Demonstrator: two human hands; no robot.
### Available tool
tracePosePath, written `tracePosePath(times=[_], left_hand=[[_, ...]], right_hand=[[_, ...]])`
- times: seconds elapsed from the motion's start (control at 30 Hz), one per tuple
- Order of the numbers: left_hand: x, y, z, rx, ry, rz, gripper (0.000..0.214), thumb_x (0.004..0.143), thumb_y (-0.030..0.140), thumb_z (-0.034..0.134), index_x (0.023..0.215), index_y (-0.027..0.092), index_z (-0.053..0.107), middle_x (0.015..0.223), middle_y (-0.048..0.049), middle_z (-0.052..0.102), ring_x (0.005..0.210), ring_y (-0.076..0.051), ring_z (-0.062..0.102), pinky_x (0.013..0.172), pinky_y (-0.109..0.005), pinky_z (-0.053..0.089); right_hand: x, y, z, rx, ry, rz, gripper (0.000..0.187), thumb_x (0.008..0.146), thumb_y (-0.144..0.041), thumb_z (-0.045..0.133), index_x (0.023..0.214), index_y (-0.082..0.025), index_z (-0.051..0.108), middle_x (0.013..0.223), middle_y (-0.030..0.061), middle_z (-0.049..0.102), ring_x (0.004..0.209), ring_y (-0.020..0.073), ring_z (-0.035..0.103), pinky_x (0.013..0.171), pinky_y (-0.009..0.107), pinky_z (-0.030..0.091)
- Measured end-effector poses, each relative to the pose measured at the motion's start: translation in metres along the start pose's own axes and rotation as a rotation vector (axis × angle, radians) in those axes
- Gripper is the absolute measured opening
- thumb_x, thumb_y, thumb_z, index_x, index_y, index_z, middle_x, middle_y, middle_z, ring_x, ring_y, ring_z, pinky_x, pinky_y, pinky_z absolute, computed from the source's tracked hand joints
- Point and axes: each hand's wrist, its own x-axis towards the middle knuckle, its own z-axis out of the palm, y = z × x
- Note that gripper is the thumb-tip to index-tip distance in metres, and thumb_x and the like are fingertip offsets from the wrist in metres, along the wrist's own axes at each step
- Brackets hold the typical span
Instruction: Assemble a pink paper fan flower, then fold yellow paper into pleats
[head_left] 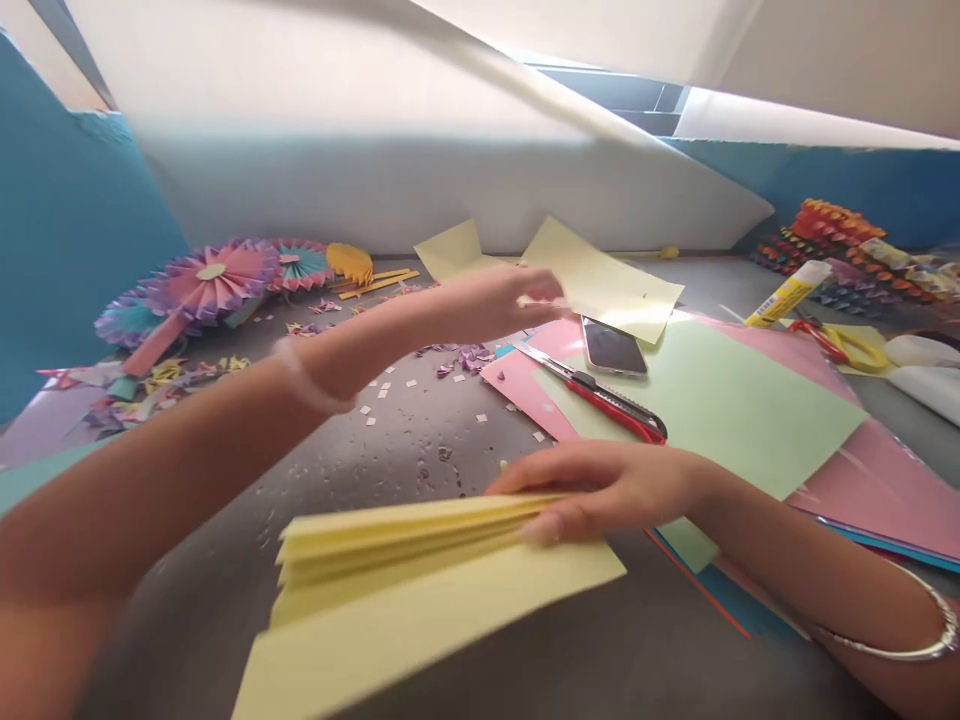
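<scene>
**Q:** From the head view, which operation do we judge to be in hand?

**A:** We judge it to be accordion folding. The right grip point(600, 490) holds a pleated sheet of pale yellow paper point(420, 570), which lies below and to the left of the smartphone point(613, 346). The matte paper forms a stack of narrow, sharp ridges, and a flat section extends from the stack.

**Q:** What is the state of each grip?

**A:** The right grip is narrow and closed across the pleats. The left grip point(480, 305), to the left of the smartphone, reaches the edge of a second pale yellow sheet point(600, 280). We cannot tell whether it is pinching that sheet or only touching it.

**Q:** What does the work call for now?

**A:** Judging by how the paper lies, the flat section is the part left to crease. It calls for folds parallel to the existing ridges.

**Q:** What else do we find around the smartphone?

**A:** Just below it, a red-bodied box cutter point(592, 395) rests on a pale green card point(720, 420), with a pink card point(885, 480) further right. Well right of it are a glue stick point(787, 292) and scissors with red and yellow handles point(836, 345). Well left, round pleated paper rosettes point(210, 280) show pink, purple and teal ruffled edges. Small paper squares point(382, 395) dot the speckled gray counter point(420, 450) to its lower left.
</scene>
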Motion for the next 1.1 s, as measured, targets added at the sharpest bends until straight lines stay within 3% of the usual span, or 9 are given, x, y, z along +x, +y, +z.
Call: tracePosePath(times=[0.13, 0.2, 0.3, 0.4, 0.53, 0.7, 0.87, 0.97, 1.1], left_hand=[[-0.077, 0.006, -0.009, -0.571, -0.321, -0.246, 0.058, 0.098, 0.060, 0.029, 0.113, 0.016, 0.065, 0.097, -0.0083, 0.073, 0.090, -0.021, 0.066, 0.081, -0.030, 0.051], [-0.103, 0.011, -0.009, -0.499, -0.423, -0.324, 0.046, 0.096, 0.056, 0.040, 0.110, 0.023, 0.068, 0.105, -0.0038, 0.072, 0.096, -0.020, 0.064, 0.082, -0.027, 0.049], [-0.126, 0.020, -0.003, -0.397, -0.515, -0.372, 0.037, 0.093, 0.053, 0.048, 0.115, 0.030, 0.067, 0.101, 0.0003, 0.070, 0.088, -0.019, 0.063, 0.071, -0.023, 0.046], [-0.139, 0.024, 0.004, -0.381, -0.476, -0.427, 0.039, 0.091, 0.056, 0.048, 0.120, 0.034, 0.063, 0.096, 0.0019, 0.070, 0.082, -0.018, 0.062, 0.062, -0.022, 0.042], [-0.154, 0.027, 0.011, -0.330, -0.398, -0.454, 0.041, 0.093, 0.060, 0.042, 0.122, 0.037, 0.060, 0.106, 0.0028, 0.068, 0.089, -0.018, 0.062, 0.066, -0.022, 0.042], [-0.164, 0.030, 0.016, -0.248, -0.335, -0.452, 0.041, 0.095, 0.057, 0.041, 0.124, 0.034, 0.057, 0.107, -0.0002, 0.066, 0.089, -0.019, 0.061, 0.069, -0.025, 0.043], [-0.163, 0.033, 0.025, -0.153, -0.323, -0.356, 0.043, 0.090, 0.061, 0.047, 0.099, 0.022, 0.063, 0.084, -0.0023, 0.063, 0.070, -0.018, 0.058, 0.059, -0.026, 0.039], [-0.164, 0.033, 0.028, -0.073, -0.258, -0.282, 0.030, 0.091, 0.047, 0.053, 0.103, 0.021, 0.063, 0.088, -0.0027, 0.061, 0.073, -0.017, 0.058, 0.063, -0.025, 0.039], [-0.166, 0.034, 0.024, -0.073, -0.234, -0.234, 0.035, 0.099, 0.031, 0.032, 0.105, 0.023, 0.066, 0.088, -0.0028, 0.056, 0.071, -0.014, 0.054, 0.065, -0.024, 0.040]], right_hand=[[0.007, 0.006, 0.001, -0.130, 0.196, 0.053, 0.049, 0.093, -0.053, 0.052, 0.127, -0.019, 0.059, 0.109, 0.0045, 0.063, 0.096, 0.0154, 0.057, 0.079, 0.024, 0.046], [0.011, 0.010, 0.003, -0.168, 0.245, 0.040, 0.049, 0.093, -0.055, 0.050, 0.126, -0.021, 0.059, 0.105, 0.0033, 0.062, 0.090, 0.0146, 0.056, 0.074, 0.024, 0.045], [0.015, 0.015, 0.007, -0.239, 0.279, 0.009, 0.045, 0.095, -0.054, 0.046, 0.122, -0.020, 0.060, 0.100, 0.0028, 0.062, 0.084, 0.0142, 0.055, 0.070, 0.025, 0.044], [0.019, 0.015, 0.012, -0.308, 0.322, -0.019, 0.044, 0.097, -0.053, 0.043, 0.120, -0.020, 0.061, 0.107, 0.0040, 0.064, 0.093, 0.0163, 0.056, 0.077, 0.026, 0.044], [0.022, 0.012, 0.018, -0.365, 0.395, -0.012, 0.047, 0.099, -0.053, 0.035, 0.123, -0.022, 0.061, 0.118, 0.0055, 0.062, 0.109, 0.0190, 0.054, 0.092, 0.029, 0.041], [0.027, 0.012, 0.023, -0.349, 0.390, 0.049, 0.046, 0.099, -0.052, 0.035, 0.126, -0.022, 0.059, 0.115, 0.0046, 0.065, 0.099, 0.0191, 0.058, 0.083, 0.029, 0.044], [0.029, 0.012, 0.025, -0.417, 0.498, -0.008, 0.043, 0.098, -0.052, 0.040, 0.119, -0.023, 0.064, 0.116, 0.0042, 0.066, 0.104, 0.0192, 0.058, 0.086, 0.029, 0.044], [0.031, 0.012, 0.025, -0.494, 0.512, -0.065, 0.041, 0.098, -0.050, 0.041, 0.120, -0.023, 0.064, 0.111, 0.0055, 0.065, 0.102, 0.0184, 0.057, 0.087, 0.030, 0.043], [0.031, 0.013, 0.025, -0.609, 0.541, -0.150, 0.030, 0.095, -0.039, 0.052, 0.116, -0.021, 0.064, 0.099, 0.0056, 0.062, 0.090, 0.0159, 0.056, 0.076, 0.027, 0.044]])
